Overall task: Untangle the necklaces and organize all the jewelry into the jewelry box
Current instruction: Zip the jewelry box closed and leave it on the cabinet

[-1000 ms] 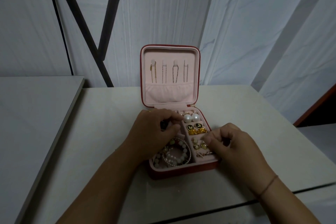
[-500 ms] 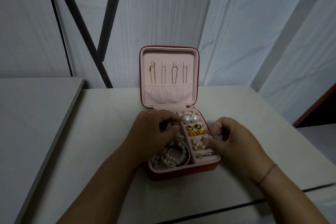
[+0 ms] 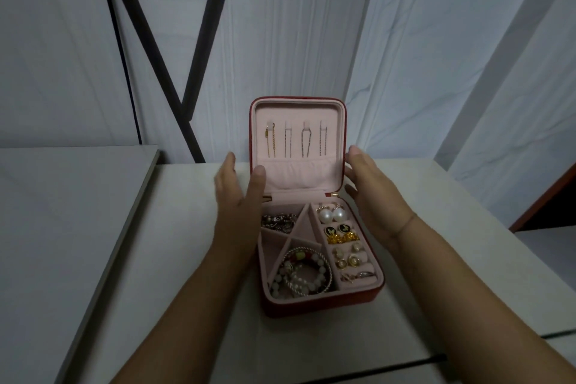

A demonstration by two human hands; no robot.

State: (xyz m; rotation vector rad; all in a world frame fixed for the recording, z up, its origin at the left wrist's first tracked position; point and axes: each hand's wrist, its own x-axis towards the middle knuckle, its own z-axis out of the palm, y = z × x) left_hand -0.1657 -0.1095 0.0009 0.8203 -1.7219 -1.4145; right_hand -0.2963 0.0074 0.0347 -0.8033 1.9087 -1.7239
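A red jewelry box (image 3: 321, 305) with pink lining stands open on the table, its lid (image 3: 297, 109) upright. Several necklace chains (image 3: 296, 142) hang inside the lid. Bracelets (image 3: 304, 274) fill the front left compartment, a silver chain (image 3: 279, 223) the back left one, and earrings (image 3: 341, 237) the right-hand slots. My left hand (image 3: 237, 196) reaches along the lid's left side with straight fingers, its thumb at the lid's inner edge. My right hand (image 3: 371, 187) lies flat along the lid's right side. Neither hand holds anything.
The box sits on a pale table (image 3: 187, 259) whose front edge runs under my arms. A second grey tabletop (image 3: 62, 212) adjoins on the left. White sheeting and black diagonal bars (image 3: 149, 40) stand behind.
Both hands have left the compartments of the box and moved back and up to either side of the lid, fingers now straightened. The bracelets and chain lie uncovered.
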